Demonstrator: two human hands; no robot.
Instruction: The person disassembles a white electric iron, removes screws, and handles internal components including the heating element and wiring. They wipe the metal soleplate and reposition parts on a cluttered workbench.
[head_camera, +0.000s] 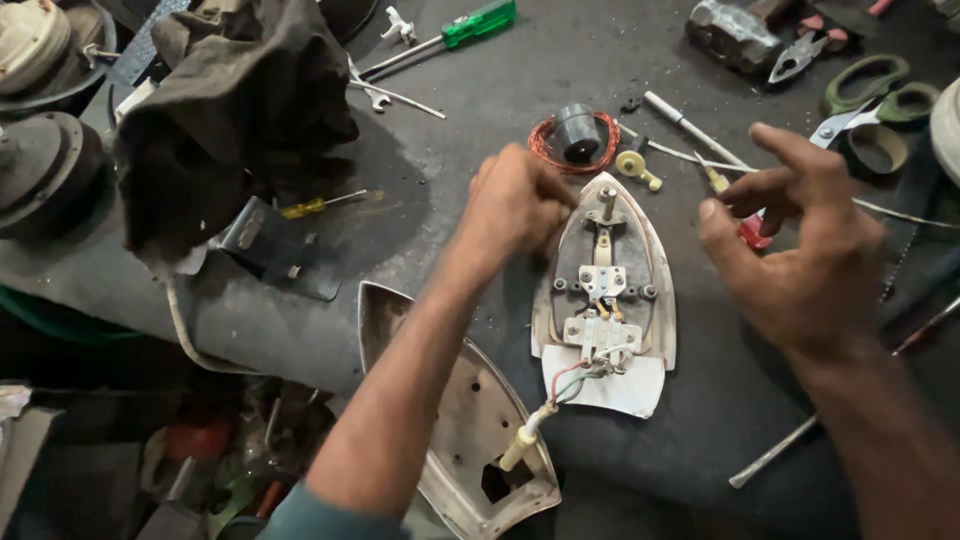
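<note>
Hands work over an opened clothes iron base (603, 290) lying flat at the middle of a dark, cluttered workbench (480, 90), its terminals and thin wires exposed. The left hand (517, 203) rests at the base's upper left edge, fingers curled together; whether they pinch a small part is hard to tell, since the fist hides the tips. The right hand (800, 245) hovers just right of the base, thumb and fingers bent and apart, holding nothing visible. The iron's metal cover (455, 420) lies upturned beside the base, joined to it by a cord in a cream sleeve (525, 440).

Risk, as a judgement: the fine wires at the wide end could snap or pull loose if the cover shifts, since the cord ties the two together. Small loose parts near the tip, such as a copper wire coil (575, 140), could roll away if knocked.

No packages, labels or signs are readable. A green-handled screwdriver (455, 30) lies at the far edge, scissors (870, 95) at far right.
</note>
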